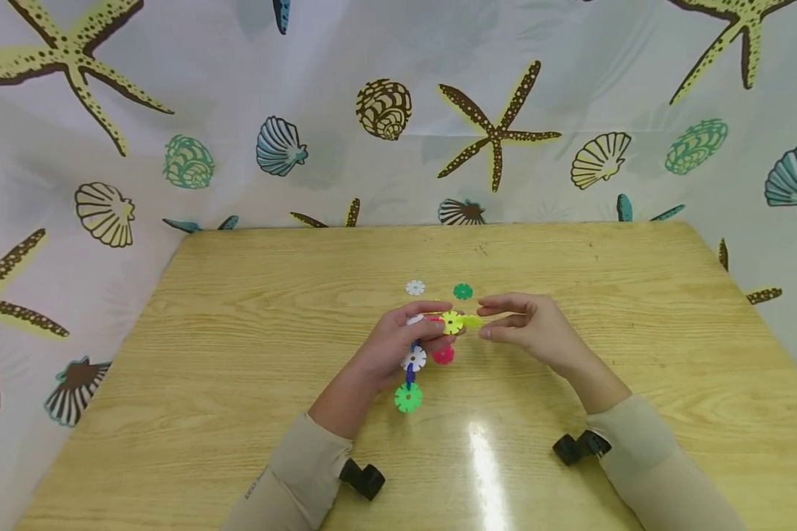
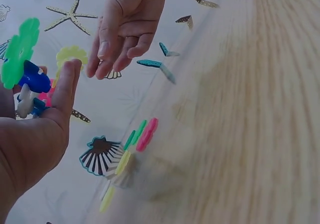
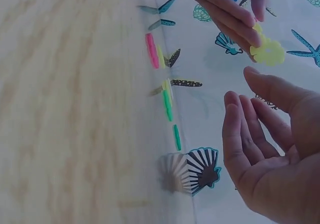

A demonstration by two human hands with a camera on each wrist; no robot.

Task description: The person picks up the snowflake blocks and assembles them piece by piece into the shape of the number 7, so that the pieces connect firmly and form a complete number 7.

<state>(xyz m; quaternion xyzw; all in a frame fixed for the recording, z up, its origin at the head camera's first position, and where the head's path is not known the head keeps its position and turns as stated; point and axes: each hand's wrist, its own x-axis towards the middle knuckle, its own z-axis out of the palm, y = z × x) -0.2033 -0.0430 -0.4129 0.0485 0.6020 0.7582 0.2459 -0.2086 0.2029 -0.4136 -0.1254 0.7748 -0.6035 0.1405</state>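
Holding chain of notched plastic discs (image 1: pixel 415 359) in left hand (image 1: pixel 395 335), raised over middle of desk (image 1: pixel 272 317). Pinching it between thumb and fingers, with left grip tight just beside face-on yellow disc (image 1: pixel 451 322). Hanging below left hand: white disc, then dark blue disc (image 1: pixel 409 376) seen edge-on, then green disc (image 1: pixel 408 398) at bottom end. Jutting from face-on yellow disc toward right hand (image 1: pixel 534 328): second yellow disc (image 1: pixel 472 321), angled. Covering part of chain with left fingers, so not every link readable. Grasping nothing with right hand; right grip released, fingers loosely bent, near second yellow disc, with visible gap in right wrist view. Lying on desk just beyond hands: loose white disc (image 1: pixel 415 287) and loose dark green disc (image 1: pixel 463 291). Also on desk, edge-on in left wrist view: loose pink disc (image 2: pixel 147 134) and loose yellow disc (image 2: pixel 123 162). Wearing beige sleeves (image 1: pixel 312 468) and black wrist cameras (image 1: pixel 365 481), both arms. Behind desk: white cloth (image 1: pixel 345 169) with printed starfish and shells.
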